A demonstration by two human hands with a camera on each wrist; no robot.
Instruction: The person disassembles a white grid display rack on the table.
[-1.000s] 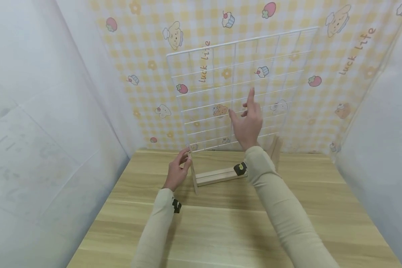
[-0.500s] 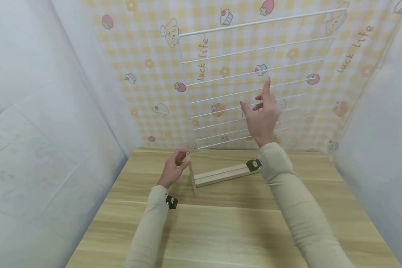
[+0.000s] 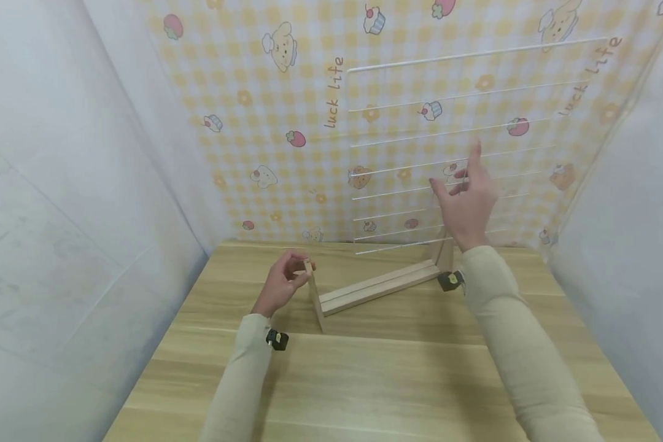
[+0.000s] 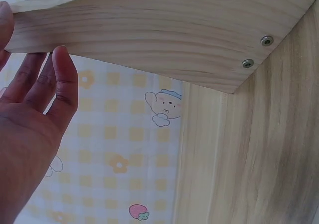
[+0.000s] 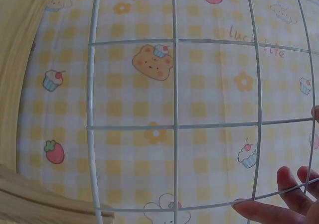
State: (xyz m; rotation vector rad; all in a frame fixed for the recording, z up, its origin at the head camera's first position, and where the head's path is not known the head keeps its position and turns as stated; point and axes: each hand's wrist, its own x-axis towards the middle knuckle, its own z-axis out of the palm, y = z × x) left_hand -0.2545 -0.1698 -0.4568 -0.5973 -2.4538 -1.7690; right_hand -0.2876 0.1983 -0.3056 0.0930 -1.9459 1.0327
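A white wire grid panel (image 3: 447, 59) stands raised off the table in the head view, in front of the patterned backdrop. My right hand (image 3: 469, 201) grips the grid near its middle, its index finger extended upward; the right wrist view has fingers (image 5: 291, 196) at the wires. Below is a wooden stand (image 3: 376, 288) with a slotted base bar and a board at each end. My left hand (image 3: 279, 282) holds the upper tip of its left end board (image 4: 149, 32) between thumb and fingers. Part of the right end board is hidden behind my right wrist.
The wooden table (image 3: 364, 380) stretches toward me in front of the stand. A yellow checked backdrop (image 3: 243, 141) rises behind it, and white sheets (image 3: 61, 215) hang at both sides.
My right hand has moved right with the grid, whose left edge now stands well right of the left end board. My left hand keeps hold of the stand, which sits slightly more angled.
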